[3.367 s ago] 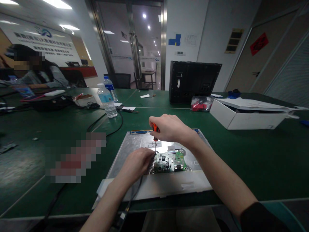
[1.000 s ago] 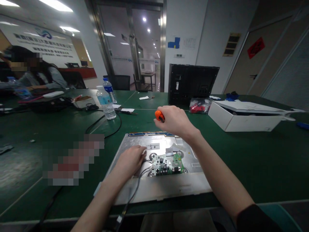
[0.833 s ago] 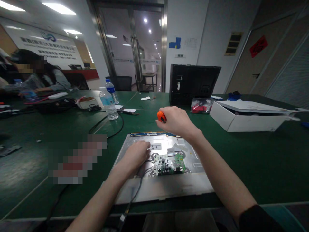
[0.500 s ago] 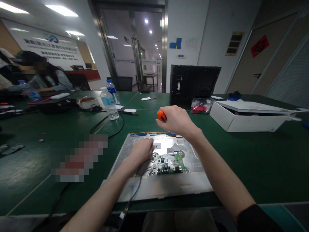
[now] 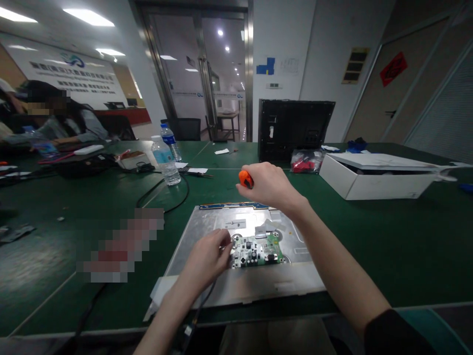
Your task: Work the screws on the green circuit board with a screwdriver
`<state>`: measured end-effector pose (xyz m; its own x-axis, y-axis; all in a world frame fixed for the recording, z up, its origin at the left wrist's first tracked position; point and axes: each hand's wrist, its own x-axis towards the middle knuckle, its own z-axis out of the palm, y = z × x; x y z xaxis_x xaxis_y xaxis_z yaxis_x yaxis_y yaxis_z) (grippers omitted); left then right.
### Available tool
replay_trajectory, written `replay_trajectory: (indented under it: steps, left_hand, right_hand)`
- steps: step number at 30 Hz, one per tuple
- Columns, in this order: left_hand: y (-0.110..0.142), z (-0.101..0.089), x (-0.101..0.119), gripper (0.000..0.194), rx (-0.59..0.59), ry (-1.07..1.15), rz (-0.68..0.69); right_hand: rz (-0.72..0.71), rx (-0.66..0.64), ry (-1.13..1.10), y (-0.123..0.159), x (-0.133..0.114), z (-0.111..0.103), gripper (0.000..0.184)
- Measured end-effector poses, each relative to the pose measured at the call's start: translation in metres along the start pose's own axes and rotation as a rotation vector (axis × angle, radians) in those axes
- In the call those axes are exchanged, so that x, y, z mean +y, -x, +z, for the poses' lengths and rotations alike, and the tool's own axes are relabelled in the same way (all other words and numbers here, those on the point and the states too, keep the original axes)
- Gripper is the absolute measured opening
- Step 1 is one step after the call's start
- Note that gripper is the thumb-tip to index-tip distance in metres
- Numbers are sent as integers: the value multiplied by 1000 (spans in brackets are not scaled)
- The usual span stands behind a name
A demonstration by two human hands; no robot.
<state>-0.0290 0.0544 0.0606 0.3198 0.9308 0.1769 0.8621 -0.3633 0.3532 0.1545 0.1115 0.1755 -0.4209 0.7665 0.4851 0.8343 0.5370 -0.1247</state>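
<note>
My right hand [image 5: 269,183] is closed round a screwdriver [image 5: 245,179] with an orange and black handle, held above the far part of a silver metal display panel [image 5: 207,222]. Its shaft is hidden from view. A green circuit board [image 5: 256,250] lies on the panel's middle. My left hand [image 5: 212,251] is beside the board's left edge with thumb and fingers pinched together; anything between them is too small to make out. Behind the board, a pale strip [image 5: 235,224] on the panel carries small screw-like bits. A dark cable [image 5: 207,296] runs out from under my left hand towards the table's front edge.
Water bottles [image 5: 166,160] stand at the back left, near a looping black cable [image 5: 185,195]. A black monitor [image 5: 295,129], a bag of red items [image 5: 306,160] and a white box [image 5: 373,180] are at the back right. Another person [image 5: 70,121] sits at the far left.
My right hand has lifted the screwdriver off the board's corner. My left hand left that corner, reached over to the pale strip, then came back to the board's left edge, fingers pinched.
</note>
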Motion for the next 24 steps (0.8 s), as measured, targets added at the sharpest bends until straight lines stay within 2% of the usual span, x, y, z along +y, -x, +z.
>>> replay_trajectory:
  steps: [4,9,13,17,24]
  left_hand:
    - [12,10,0,13,1,138,19]
    - [20,15,-3,16,9,225,64]
    - [23,16,-7,18,33,272,111]
    - [23,18,-9,17,0,290,150]
    - [23,19,-10,12,-8,292,148]
  right_hand:
    - [-23,-26,-135,3,-6,-4,21]
    - [-134,-73,-301,6,-11,-8,22]
    - [-141,-88,-290,7,-11,-7,22]
    - [-134,-79,-244,6,-8,-4,21]
    - [-151,-102,-210,6,-9,-4,22]
